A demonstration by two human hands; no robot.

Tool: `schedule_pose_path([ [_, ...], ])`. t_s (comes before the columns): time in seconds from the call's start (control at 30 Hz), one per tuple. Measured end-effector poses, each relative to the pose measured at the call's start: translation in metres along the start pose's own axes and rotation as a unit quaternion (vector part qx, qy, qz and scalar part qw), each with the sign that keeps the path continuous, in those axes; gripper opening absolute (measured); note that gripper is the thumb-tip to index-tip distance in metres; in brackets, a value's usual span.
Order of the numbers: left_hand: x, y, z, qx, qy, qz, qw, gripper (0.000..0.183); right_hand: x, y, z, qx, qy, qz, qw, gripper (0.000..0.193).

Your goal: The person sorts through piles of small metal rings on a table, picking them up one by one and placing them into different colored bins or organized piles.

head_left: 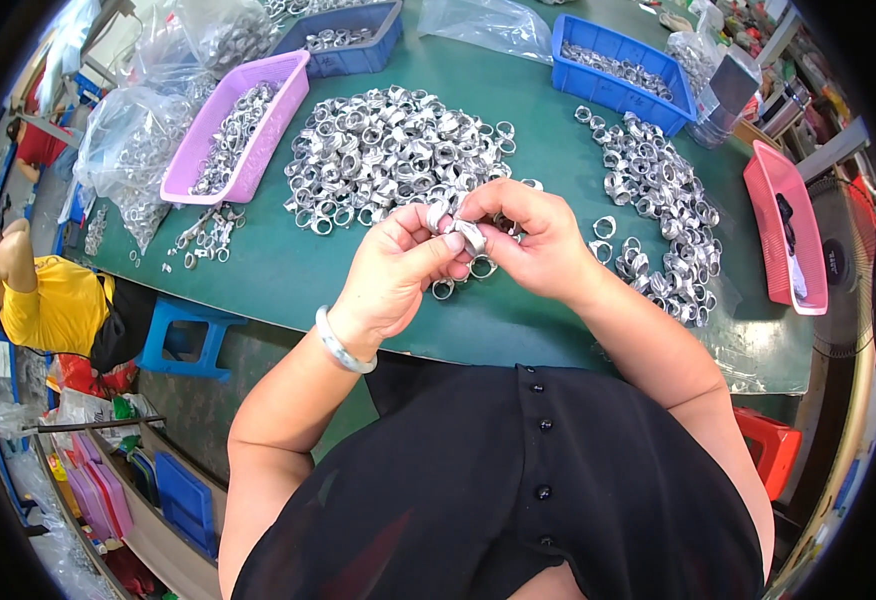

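green covered the table point(298, 270), where a big heap of metal rings point(388, 150) lay in the middle and a second strip of rings point(663, 215) ran down the right. above the table's near edge the left hand point(398, 275) and right hand point(528, 240) met, fingers of both pinched together on one small metal ring point(470, 236), perhaps two pressed as one. a purple tray point(243, 125) and blue bin point(618, 70) sat farther back. a silver bangle point(343, 345) circled the left wrist.
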State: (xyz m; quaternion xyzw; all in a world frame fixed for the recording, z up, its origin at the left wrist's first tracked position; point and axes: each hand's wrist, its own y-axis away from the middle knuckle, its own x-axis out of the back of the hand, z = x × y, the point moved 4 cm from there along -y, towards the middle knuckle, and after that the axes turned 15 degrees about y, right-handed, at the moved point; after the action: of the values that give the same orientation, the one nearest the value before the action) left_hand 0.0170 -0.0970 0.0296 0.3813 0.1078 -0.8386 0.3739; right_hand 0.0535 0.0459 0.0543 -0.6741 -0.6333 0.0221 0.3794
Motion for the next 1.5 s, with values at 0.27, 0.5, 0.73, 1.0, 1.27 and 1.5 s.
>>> schedule_pose_path([
  [0.27, 0.001, 0.002, 0.003, -0.236, -0.124, 0.029, 0.963, 0.009, 0.003, 0.003, -0.001, -0.065, -0.015, 0.026, 0.997, 0.014],
  [0.5, -0.012, 0.011, 0.014, -0.441, -0.407, -0.038, 0.799, 0.026, 0.002, 0.006, -0.009, -0.159, -0.049, -0.083, 0.982, 0.015],
  [0.73, -0.008, 0.006, 0.003, -0.292, -0.178, -0.042, 0.939, 0.024, 0.004, 0.012, -0.002, -0.165, -0.151, -0.041, 0.974, 0.014],
  [1.0, -0.009, -0.005, -0.004, -0.125, -0.071, 0.013, 0.99, 0.006, -0.003, 0.012, -0.007, -0.191, -0.108, -0.031, 0.975, 0.017],
  [1.27, 0.009, -0.01, -0.011, -0.037, -0.025, -0.007, 0.999, 0.008, -0.01, 0.017, -0.008, -0.188, -0.085, -0.017, 0.978, 0.017],
  [1.5, 0.002, -0.011, -0.007, 0.018, -0.023, -0.005, 1.0, 0.01, -0.007, 0.017, -0.015, -0.176, -0.041, -0.015, 0.983, 0.014],
])
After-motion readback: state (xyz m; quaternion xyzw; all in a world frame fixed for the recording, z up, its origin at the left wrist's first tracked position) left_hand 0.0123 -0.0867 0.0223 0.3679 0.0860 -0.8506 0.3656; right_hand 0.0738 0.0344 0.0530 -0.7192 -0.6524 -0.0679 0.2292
